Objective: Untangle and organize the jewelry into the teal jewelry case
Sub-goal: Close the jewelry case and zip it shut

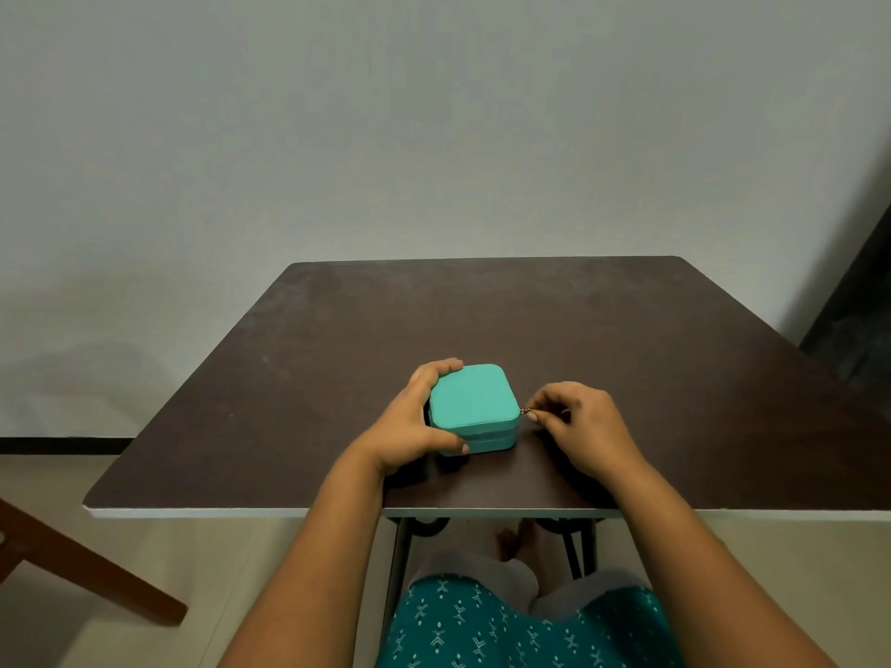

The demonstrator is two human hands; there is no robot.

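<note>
A small square teal jewelry case [471, 400] with rounded corners lies closed on the dark brown table [627, 359], near the front edge. My left hand [418, 421] wraps around the case's left side, fingers behind it and thumb on its front. My right hand [581, 426] is just right of the case, thumb and forefinger pinched on the small metal zipper pull [527, 410] at the case's right front corner. No loose jewelry shows anywhere on the table.
The table's front edge [337, 512] runs just below my wrists, with black metal legs [576, 547] underneath. A plain wall rises behind the table. A wooden furniture leg [87, 566] slants at the lower left, and a dark object [853, 301] stands at the far right.
</note>
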